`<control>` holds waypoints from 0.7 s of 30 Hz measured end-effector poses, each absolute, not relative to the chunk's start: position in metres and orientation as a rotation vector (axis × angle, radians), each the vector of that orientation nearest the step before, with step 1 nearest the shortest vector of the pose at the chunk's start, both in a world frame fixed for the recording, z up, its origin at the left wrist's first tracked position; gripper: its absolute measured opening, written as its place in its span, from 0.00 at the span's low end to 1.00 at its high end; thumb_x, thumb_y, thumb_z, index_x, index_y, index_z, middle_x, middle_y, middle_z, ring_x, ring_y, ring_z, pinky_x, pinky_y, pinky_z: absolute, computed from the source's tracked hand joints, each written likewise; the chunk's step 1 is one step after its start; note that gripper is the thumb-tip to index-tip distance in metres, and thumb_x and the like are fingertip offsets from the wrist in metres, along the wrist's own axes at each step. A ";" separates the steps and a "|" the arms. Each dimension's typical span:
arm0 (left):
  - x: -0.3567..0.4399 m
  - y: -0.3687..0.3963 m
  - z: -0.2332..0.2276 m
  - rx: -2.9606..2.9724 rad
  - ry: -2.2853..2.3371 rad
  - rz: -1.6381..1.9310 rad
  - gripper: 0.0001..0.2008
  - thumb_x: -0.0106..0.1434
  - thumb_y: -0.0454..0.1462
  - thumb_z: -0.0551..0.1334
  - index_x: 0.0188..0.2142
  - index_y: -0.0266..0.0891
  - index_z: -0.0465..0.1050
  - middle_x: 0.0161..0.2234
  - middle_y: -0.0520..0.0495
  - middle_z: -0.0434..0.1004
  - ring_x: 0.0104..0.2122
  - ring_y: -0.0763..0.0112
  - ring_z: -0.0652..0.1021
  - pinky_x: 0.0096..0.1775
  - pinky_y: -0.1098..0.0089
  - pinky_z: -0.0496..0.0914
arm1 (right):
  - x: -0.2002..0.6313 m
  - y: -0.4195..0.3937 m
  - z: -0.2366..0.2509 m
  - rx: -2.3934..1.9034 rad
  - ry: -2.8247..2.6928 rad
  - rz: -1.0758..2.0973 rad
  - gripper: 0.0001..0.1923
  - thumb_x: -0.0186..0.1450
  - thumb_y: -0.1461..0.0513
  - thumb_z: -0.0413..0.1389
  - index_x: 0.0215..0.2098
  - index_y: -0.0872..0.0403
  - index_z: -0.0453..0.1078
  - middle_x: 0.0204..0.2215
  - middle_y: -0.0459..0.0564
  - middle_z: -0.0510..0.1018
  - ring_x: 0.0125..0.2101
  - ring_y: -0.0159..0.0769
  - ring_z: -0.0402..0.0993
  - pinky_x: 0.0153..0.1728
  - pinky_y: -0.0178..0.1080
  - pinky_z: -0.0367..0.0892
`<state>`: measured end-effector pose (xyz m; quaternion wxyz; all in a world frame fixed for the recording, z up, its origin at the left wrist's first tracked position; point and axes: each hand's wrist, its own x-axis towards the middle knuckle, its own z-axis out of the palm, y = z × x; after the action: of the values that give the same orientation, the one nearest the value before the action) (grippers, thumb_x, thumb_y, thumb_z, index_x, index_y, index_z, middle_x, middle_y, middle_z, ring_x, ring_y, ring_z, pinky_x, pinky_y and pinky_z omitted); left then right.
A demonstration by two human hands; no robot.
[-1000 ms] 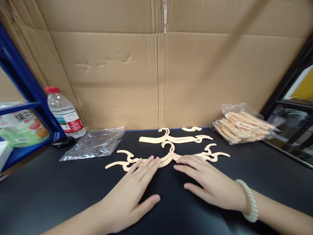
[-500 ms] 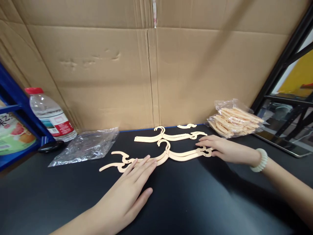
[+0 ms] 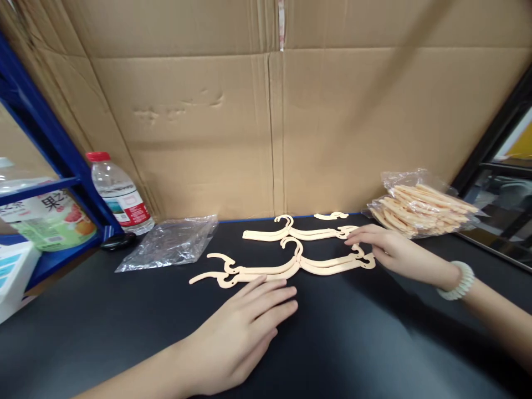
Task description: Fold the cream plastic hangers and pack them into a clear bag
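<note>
Two cream-coloured folding hangers lie side by side on the black table, forming the front pair (image 3: 328, 267) with their hooks close together. Curved end pieces (image 3: 208, 276) stick out at this pair's left. Behind it lies a second cream hanger pair (image 3: 266, 236), and a small loose hanger piece (image 3: 331, 215) rests farther back. My left hand (image 3: 245, 327) is open just in front of the front pair's left arm, fingers extended. My right hand (image 3: 399, 255) reaches over the right ends of both pairs with fingers apart, hiding part of them; whether it touches them I cannot tell.
Clear plastic bags of cream hanger parts (image 3: 424, 208) sit at the back right. To the left lie an empty clear bag (image 3: 170, 244), a red-capped bottle (image 3: 120, 191) and a black object (image 3: 118, 241) beside a blue shelf frame (image 3: 58, 105). Cardboard (image 3: 199, 133) stands behind.
My left hand has drawn back off the front hangers' left arm toward me. My right hand stays near the right ends. The view has turned slightly left.
</note>
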<state>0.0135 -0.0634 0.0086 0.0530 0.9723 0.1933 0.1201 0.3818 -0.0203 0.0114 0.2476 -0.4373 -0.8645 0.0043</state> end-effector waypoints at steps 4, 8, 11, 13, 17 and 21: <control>0.017 -0.063 0.014 2.979 0.486 0.297 0.23 0.64 0.28 0.51 0.58 0.40 0.63 0.60 0.44 0.65 0.61 0.62 0.64 0.60 0.61 0.63 | 0.376 -0.012 0.015 -1.200 -2.118 -0.146 0.17 0.58 0.70 0.45 0.37 0.52 0.73 0.35 0.50 0.78 0.40 0.42 0.74 0.42 0.44 0.70; 0.019 -0.062 0.015 2.934 0.481 0.305 0.21 0.64 0.28 0.51 0.56 0.41 0.65 0.57 0.45 0.69 0.57 0.64 0.68 0.57 0.65 0.67 | 0.382 0.002 0.009 -1.307 -2.065 -0.181 0.17 0.57 0.70 0.45 0.34 0.53 0.73 0.33 0.50 0.79 0.36 0.41 0.74 0.39 0.43 0.70; 0.019 -0.063 0.015 2.901 0.495 0.321 0.21 0.64 0.28 0.51 0.54 0.41 0.66 0.56 0.46 0.70 0.57 0.64 0.69 0.56 0.65 0.67 | 0.389 0.017 0.003 -1.409 -2.041 -0.181 0.16 0.57 0.71 0.46 0.33 0.53 0.74 0.33 0.50 0.80 0.36 0.40 0.75 0.39 0.42 0.70; 0.018 -0.063 0.015 2.884 0.503 0.333 0.20 0.64 0.28 0.51 0.54 0.42 0.66 0.56 0.46 0.70 0.57 0.64 0.69 0.57 0.65 0.67 | 0.393 0.031 0.001 -1.456 -2.012 -0.183 0.15 0.58 0.71 0.47 0.34 0.54 0.74 0.33 0.50 0.81 0.35 0.39 0.76 0.39 0.41 0.70; 0.018 -0.063 0.013 2.860 0.496 0.373 0.20 0.64 0.28 0.51 0.54 0.43 0.66 0.55 0.46 0.70 0.56 0.64 0.69 0.56 0.64 0.66 | 0.401 0.063 0.005 -1.565 -1.976 -0.185 0.13 0.60 0.70 0.50 0.37 0.55 0.75 0.32 0.50 0.81 0.33 0.38 0.77 0.37 0.38 0.70; 0.022 -0.063 0.013 2.833 0.474 0.440 0.23 0.61 0.26 0.51 0.53 0.44 0.66 0.54 0.46 0.70 0.54 0.64 0.70 0.54 0.64 0.67 | 0.407 0.088 0.007 -1.656 -2.031 -0.152 0.06 0.63 0.67 0.55 0.36 0.56 0.74 0.33 0.49 0.80 0.34 0.36 0.76 0.40 0.40 0.70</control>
<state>0.0224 -0.0634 0.0130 0.1176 0.9681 0.1621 0.1503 0.4066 0.0885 0.0071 0.2555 -0.6101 -0.7479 -0.0561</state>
